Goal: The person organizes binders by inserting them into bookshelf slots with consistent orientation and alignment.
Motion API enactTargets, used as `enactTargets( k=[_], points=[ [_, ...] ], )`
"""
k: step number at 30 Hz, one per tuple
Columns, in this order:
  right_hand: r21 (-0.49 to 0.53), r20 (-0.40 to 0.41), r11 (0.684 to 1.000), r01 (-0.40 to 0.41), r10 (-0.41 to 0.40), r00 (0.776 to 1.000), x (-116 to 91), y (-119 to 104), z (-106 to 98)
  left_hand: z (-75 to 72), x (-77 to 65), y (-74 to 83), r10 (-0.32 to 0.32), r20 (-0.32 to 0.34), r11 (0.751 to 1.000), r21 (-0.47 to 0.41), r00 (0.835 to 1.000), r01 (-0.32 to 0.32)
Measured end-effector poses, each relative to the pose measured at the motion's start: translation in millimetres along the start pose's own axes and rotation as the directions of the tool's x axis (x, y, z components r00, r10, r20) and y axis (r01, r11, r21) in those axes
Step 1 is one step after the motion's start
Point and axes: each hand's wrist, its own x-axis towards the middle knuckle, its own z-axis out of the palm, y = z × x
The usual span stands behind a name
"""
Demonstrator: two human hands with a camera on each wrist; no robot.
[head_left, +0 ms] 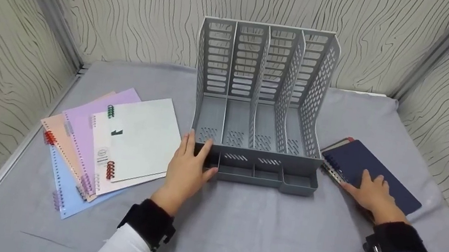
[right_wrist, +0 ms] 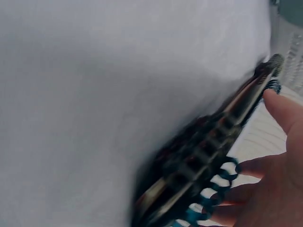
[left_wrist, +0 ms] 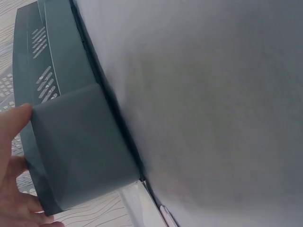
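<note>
A grey desk file organizer (head_left: 242,101) stands at the back middle, with tall upright slots and low front compartments. My left hand (head_left: 187,169) rests on its front left corner, fingers spread over the rim. In the left wrist view, the thumb of my left hand (left_wrist: 12,156) touches the rim of a front compartment (left_wrist: 85,146). On the right, a navy spiral notebook (head_left: 360,158) lies on top of other notebooks. My right hand (head_left: 375,193) lies over that notebook, its thumb by the ring-bound edge. In the right wrist view, my right hand (right_wrist: 272,189) is beside blurred binding rings (right_wrist: 218,184).
Several loose-leaf notebooks lie fanned on the left: a white one (head_left: 143,141) on top, then purple (head_left: 80,123), peach (head_left: 62,138) and blue (head_left: 67,196) ones. A grey cloth (head_left: 270,238) covers the table. Wood-patterned panels (head_left: 148,10) enclose the back and sides.
</note>
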Motion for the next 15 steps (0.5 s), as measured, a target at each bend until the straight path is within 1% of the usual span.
enactTargets(
  k=[4, 7, 11, 15],
  points=[
    [-0.002, 0.056, 1.0, -0.017, 0.018, 0.998, 2.7, 5.3, 3.7, 0.5, -2.4, 1.1, -0.007, 0.002, 1.0, -0.017, 1.0, 0.007],
    [-0.032, 0.076, 0.999, -0.006, 0.008, 0.997, 3.3, 7.2, 4.8, 0.7, -3.1, 1.9, 0.0, -0.013, 1.0, -0.007, 1.0, 0.0],
    [-0.095, 0.046, 0.995, 0.018, -0.014, 0.999, 4.8, 7.3, 3.6, 0.9, -2.3, 2.2, 0.011, -0.036, 1.0, 0.018, 0.999, -0.011],
    [-0.122, 0.024, 0.992, 0.026, -0.023, 0.999, 8.1, 6.0, 1.4, 1.3, 0.1, 1.6, 0.013, -0.049, 1.0, 0.024, 0.999, -0.012]
  ],
)
